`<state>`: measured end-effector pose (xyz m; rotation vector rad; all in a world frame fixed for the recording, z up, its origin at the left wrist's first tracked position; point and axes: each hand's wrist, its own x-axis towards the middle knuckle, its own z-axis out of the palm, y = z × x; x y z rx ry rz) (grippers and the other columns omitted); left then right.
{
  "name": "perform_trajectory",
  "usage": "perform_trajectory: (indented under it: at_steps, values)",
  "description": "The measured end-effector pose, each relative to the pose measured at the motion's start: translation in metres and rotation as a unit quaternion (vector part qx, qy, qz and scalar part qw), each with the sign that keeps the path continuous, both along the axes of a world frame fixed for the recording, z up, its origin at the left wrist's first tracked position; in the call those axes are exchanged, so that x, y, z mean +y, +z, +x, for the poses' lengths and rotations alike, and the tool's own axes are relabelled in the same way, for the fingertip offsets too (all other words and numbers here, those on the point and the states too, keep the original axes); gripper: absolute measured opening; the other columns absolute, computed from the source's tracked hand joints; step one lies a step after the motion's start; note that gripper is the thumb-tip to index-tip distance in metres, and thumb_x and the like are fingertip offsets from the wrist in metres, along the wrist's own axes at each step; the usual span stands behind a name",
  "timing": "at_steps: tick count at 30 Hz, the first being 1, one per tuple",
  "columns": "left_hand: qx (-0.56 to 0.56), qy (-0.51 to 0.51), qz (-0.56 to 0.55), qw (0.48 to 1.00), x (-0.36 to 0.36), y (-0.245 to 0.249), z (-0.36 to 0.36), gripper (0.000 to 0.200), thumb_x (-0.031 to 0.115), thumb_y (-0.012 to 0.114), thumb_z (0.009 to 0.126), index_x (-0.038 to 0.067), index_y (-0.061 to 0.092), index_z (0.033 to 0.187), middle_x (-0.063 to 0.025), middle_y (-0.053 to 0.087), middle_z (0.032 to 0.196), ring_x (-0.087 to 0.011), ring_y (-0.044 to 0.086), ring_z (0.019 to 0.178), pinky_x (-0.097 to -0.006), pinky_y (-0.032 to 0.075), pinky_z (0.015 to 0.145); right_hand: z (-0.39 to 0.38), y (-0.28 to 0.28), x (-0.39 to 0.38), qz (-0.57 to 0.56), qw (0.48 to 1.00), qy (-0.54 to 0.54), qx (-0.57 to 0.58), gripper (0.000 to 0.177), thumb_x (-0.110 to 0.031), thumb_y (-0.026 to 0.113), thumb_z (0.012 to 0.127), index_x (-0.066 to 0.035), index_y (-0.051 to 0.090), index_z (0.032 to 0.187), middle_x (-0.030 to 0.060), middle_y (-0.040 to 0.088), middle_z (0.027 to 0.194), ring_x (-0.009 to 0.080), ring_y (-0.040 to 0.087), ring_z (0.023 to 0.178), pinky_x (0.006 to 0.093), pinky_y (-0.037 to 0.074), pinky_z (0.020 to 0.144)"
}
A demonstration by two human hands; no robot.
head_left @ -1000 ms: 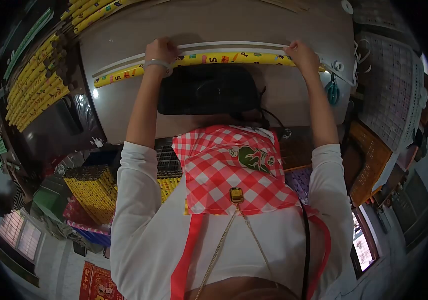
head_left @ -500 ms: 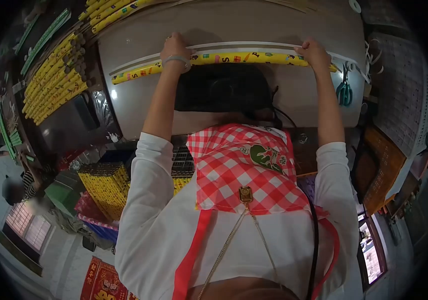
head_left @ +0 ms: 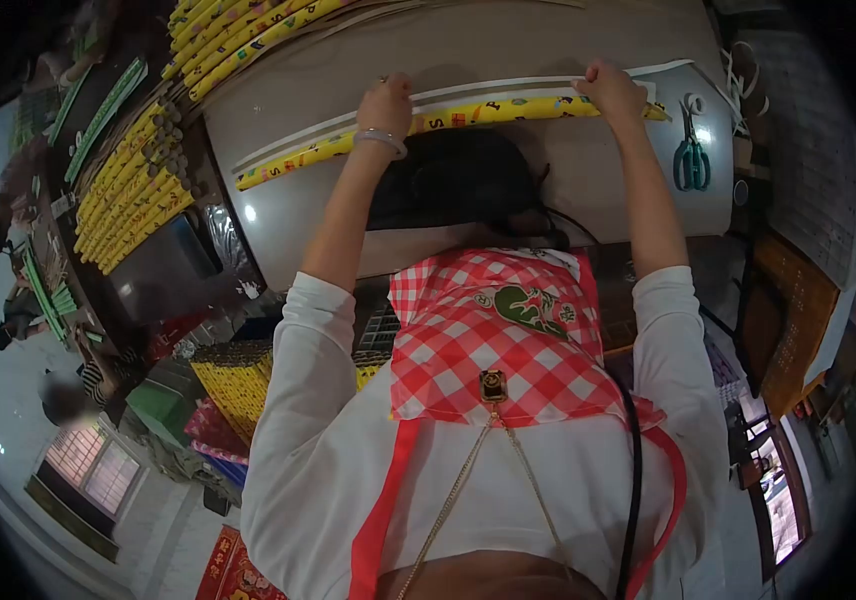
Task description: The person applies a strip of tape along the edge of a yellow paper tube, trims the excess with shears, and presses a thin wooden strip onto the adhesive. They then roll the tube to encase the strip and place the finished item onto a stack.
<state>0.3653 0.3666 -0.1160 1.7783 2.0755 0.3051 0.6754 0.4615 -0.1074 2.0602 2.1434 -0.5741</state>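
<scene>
A long yellow printed tube (head_left: 508,110) lies crosswise on the table, with a narrow white strip (head_left: 493,88) running along its far side. My left hand (head_left: 385,106) is closed over the strip and tube, left of their middle; its fingertips are hidden. Near the tube's right end, my right hand (head_left: 613,92) is closed in a pinch on the white strip. Past that hand, a loose white end sticks out to the right. Just this side of the tube sits a black bag-like object (head_left: 458,185).
Green-handled scissors (head_left: 691,165) and a small white roll (head_left: 695,103) lie at the table's right side. Stacked yellow tubes (head_left: 133,190) fill the left, with more yellow tubes (head_left: 248,45) at the far left. People work at the far left edge.
My left hand has moved right along the tube and my right hand slightly left, bringing them closer together. The view has shifted a little.
</scene>
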Motion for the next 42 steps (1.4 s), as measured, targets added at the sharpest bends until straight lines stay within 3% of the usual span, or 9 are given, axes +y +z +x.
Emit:
perform_trajectory:
  at_steps: [5, 12, 15, 20, 29, 33, 35, 39, 42]
  values:
    - [-0.188, -0.109, 0.03, 0.976, 0.03, -0.001, 0.088, 0.019, 0.016, 0.056, 0.075, 0.011, 0.063, 0.092, -0.0119, 0.062, 0.077, -0.0283, 0.06, 0.067, -0.036, 0.049, 0.062, -0.006, 0.008, -0.001, 0.007, 1.0, -0.002, 0.006, 0.024, -0.036, 0.065, 0.068, -0.016, 0.056, 0.078, 0.0026, 0.062, 0.076, 0.0248, 0.058, 0.077, 0.046, 0.035, 0.074]
    - [-0.051, -0.073, -0.034, 0.995, 0.065, 0.004, 0.135, 0.024, 0.025, 0.066, 0.069, 0.011, 0.06, 0.088, -0.0117, 0.06, 0.087, -0.028, 0.059, 0.08, -0.0378, 0.049, 0.068, -0.006, 0.002, 0.001, 0.022, 0.999, 0.02, -0.02, 0.023, -0.035, 0.064, 0.069, -0.015, 0.057, 0.077, 0.0023, 0.061, 0.075, 0.0245, 0.059, 0.077, 0.0448, 0.036, 0.07]
    - [-0.01, -0.054, -0.117, 0.992, 0.068, 0.005, 0.123, 0.035, 0.032, 0.071, 0.063, 0.012, 0.058, 0.088, -0.0133, 0.057, 0.091, -0.0301, 0.057, 0.086, -0.0391, 0.048, 0.071, -0.006, 0.0, -0.001, 0.028, 0.999, 0.016, -0.04, 0.023, -0.035, 0.063, 0.068, -0.015, 0.055, 0.077, 0.0014, 0.061, 0.075, 0.0226, 0.058, 0.076, 0.0422, 0.037, 0.068]
    - [0.094, -0.042, -0.039, 0.994, 0.056, -0.01, 0.078, 0.066, 0.039, 0.078, 0.051, 0.003, 0.05, 0.098, -0.0152, 0.057, 0.093, -0.0293, 0.052, 0.096, -0.0354, 0.046, 0.077, -0.004, -0.002, 0.0, 0.016, 1.0, -0.002, -0.004, 0.024, -0.033, 0.066, 0.068, -0.015, 0.06, 0.082, 0.0064, 0.063, 0.078, 0.0266, 0.06, 0.079, 0.0492, 0.036, 0.073]
    - [0.139, -0.037, -0.138, 0.98, 0.02, 0.011, -0.023, 0.074, 0.054, 0.073, 0.05, -0.002, 0.055, 0.096, -0.0148, 0.055, 0.097, -0.0307, 0.051, 0.095, -0.035, 0.041, 0.082, -0.006, 0.002, 0.0, 0.011, 1.0, 0.007, -0.015, 0.023, -0.033, 0.066, 0.067, -0.016, 0.059, 0.081, 0.0037, 0.062, 0.078, 0.0257, 0.059, 0.078, 0.048, 0.035, 0.074]
    - [0.171, 0.023, -0.118, 0.978, 0.008, -0.001, -0.061, 0.072, 0.057, 0.069, 0.053, 0.0, 0.06, 0.095, -0.0144, 0.055, 0.095, -0.031, 0.052, 0.094, -0.0348, 0.041, 0.082, -0.006, 0.002, -0.004, 0.046, 0.999, 0.015, -0.011, 0.025, -0.031, 0.065, 0.068, -0.015, 0.056, 0.085, 0.0044, 0.062, 0.079, 0.0259, 0.059, 0.077, 0.048, 0.034, 0.073]
    - [0.223, -0.067, -0.164, 0.958, 0.007, -0.005, -0.076, 0.061, 0.053, 0.072, 0.053, 0.002, 0.063, 0.085, -0.0145, 0.056, 0.093, -0.031, 0.053, 0.092, -0.0353, 0.043, 0.08, -0.006, 0.001, -0.005, 0.057, 0.998, 0.021, -0.003, 0.026, -0.031, 0.065, 0.069, -0.015, 0.055, 0.086, 0.0048, 0.062, 0.079, 0.026, 0.059, 0.078, 0.0479, 0.034, 0.073]
    - [0.205, 0.002, -0.193, 0.96, 0.003, 0.02, -0.067, 0.048, 0.042, 0.073, 0.057, 0.001, 0.061, 0.079, -0.0136, 0.057, 0.092, -0.0313, 0.054, 0.089, -0.0363, 0.044, 0.077, -0.009, 0.004, -0.007, 0.045, 0.998, 0.011, -0.036, 0.032, -0.037, 0.062, 0.07, -0.015, 0.051, 0.09, 0.0038, 0.061, 0.082, 0.0238, 0.058, 0.082, 0.0437, 0.036, 0.07]
    - [0.166, 0.05, -0.05, 0.984, 0.0, 0.012, -0.053, 0.03, 0.029, 0.069, 0.064, 0.003, 0.061, 0.077, -0.013, 0.058, 0.088, -0.0317, 0.055, 0.085, -0.0368, 0.045, 0.075, -0.008, 0.001, -0.01, 0.055, 0.998, 0.006, -0.038, 0.037, -0.038, 0.062, 0.07, -0.015, 0.051, 0.096, 0.005, 0.062, 0.086, 0.024, 0.058, 0.084, 0.0445, 0.037, 0.071]
